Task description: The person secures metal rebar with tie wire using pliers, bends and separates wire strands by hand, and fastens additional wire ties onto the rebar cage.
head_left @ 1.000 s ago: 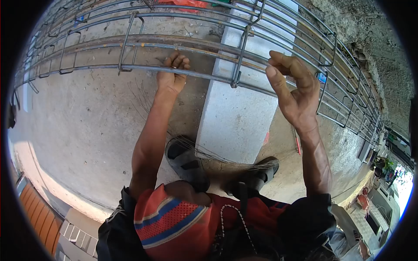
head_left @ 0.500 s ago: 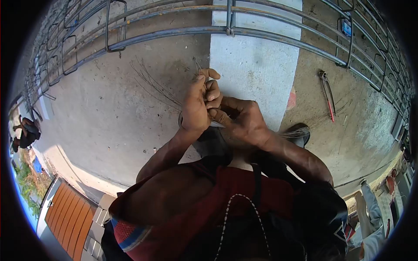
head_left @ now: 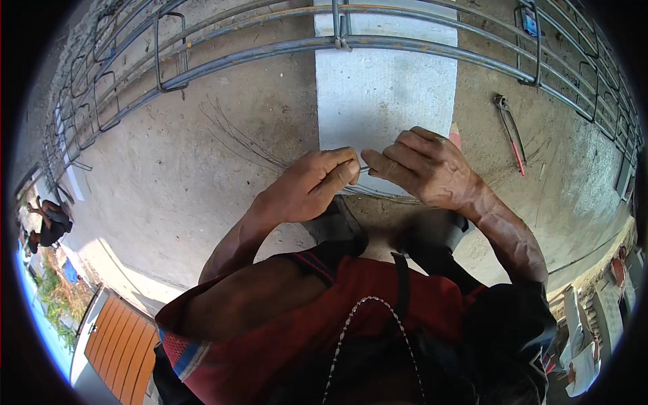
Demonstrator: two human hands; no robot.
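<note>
In front of my body, my left hand [head_left: 314,183] is closed, with thumb and forefinger pinching a thin piece of wire [head_left: 364,169]. The wire spans the small gap to my right hand [head_left: 432,170], which grips its other end with the fingers curled over. Both hands hang above a loose bundle of thin tie wires [head_left: 260,154] that passes behind them and fans out over the floor to the left. The wire ends inside the fists are hidden.
A long rebar cage [head_left: 270,50] crosses the top of the view. Red-handled pincers [head_left: 511,131] lie on the concrete floor [head_left: 202,196] at the right. A white board [head_left: 385,88] runs under the cage. Another person [head_left: 50,223] is at far left.
My hands have moved apart from their overlapped position; the left has come down and the right has moved up and to the right. The wire now stretches between them.
</note>
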